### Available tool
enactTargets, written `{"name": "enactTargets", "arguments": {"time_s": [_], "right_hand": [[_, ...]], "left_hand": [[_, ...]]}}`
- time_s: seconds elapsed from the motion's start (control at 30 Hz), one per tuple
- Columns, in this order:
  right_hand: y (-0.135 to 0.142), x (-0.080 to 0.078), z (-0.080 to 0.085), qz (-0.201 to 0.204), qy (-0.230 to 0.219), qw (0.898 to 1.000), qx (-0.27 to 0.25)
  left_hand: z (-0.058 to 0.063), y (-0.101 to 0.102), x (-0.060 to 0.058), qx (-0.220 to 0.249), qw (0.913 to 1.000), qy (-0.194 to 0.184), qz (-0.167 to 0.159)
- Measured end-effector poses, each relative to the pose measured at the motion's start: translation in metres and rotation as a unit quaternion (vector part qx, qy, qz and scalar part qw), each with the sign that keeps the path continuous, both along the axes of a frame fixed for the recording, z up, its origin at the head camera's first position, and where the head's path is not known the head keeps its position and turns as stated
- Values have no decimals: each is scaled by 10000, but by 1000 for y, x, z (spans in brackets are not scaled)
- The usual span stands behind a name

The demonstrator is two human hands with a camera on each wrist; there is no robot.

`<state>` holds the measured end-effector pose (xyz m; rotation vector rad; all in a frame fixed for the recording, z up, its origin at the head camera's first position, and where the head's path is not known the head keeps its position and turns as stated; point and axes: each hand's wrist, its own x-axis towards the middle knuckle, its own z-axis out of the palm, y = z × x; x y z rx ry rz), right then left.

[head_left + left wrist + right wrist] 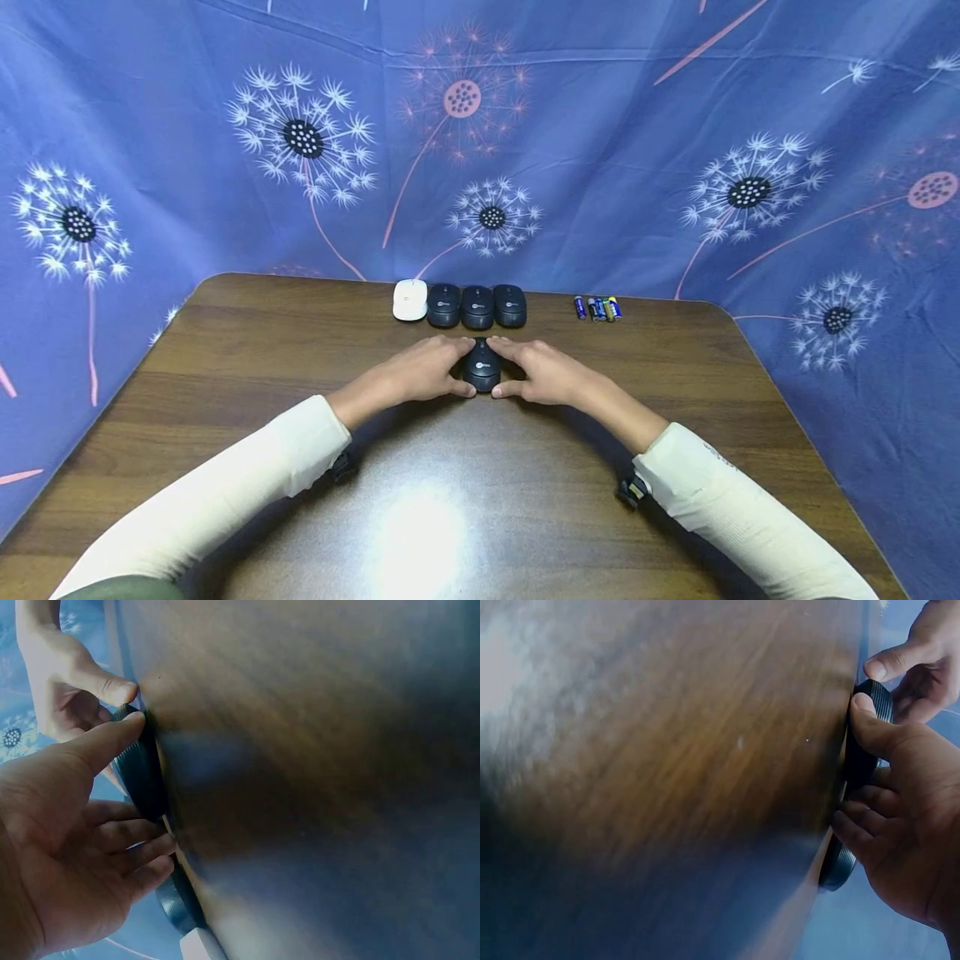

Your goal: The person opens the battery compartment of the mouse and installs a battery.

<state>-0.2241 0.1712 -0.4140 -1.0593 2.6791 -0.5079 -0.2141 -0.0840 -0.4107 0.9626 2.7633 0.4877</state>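
A black computer mouse [482,365] lies on the table in front of the row of mice, its buttons facing away from me. My left hand [433,367] holds it from the left, with the thumb at its near end and the fingertips by its far end. From the right, my right hand [546,372] holds the same mouse in a mirrored way. Both wrist views show the thumbs against the ribbed edge of the mouse [142,769], [861,754]. The mouse's underside is hidden.
Behind the hands, a white mouse [410,300] and three black mice [477,307] stand side by side near the table's back edge. Several small batteries [597,309] lie to their right. A blue flowered cloth [600,167] hangs behind the wooden table [675,358].
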Motion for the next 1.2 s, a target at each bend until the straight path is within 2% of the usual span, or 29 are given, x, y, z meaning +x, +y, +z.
{"name": "enactTargets", "arguments": {"time_s": [0.17,0.3,0.6,0.7,0.8,0.97,1.13,1.2], "right_hand": [[-3,2,1,46,52,10000,-16],[-1,3,2,37,-15,9999,-106],[7,4,2,109,-198,9982,-560],[8,6,1,-93,-267,9958,-875],[8,6,0,-366,-235,9914,-1237],[3,8,1,-903,-244,9820,-1642],[-4,11,1,-1331,-700,9674,-2039],[-7,12,1,-1408,-901,9597,-2261]], "left_hand": [[2,-3,0,-189,9997,99,-134],[2,-7,-1,-193,9996,18,-190],[0,-15,-5,434,9956,-792,-266],[1,-15,-5,743,9921,-975,-250],[1,-13,-4,1091,9887,-1003,-214],[0,-8,-3,1500,9860,-724,-81],[-2,-5,-3,1720,9842,-399,119],[-2,-5,-4,1790,9828,-420,176]]}}
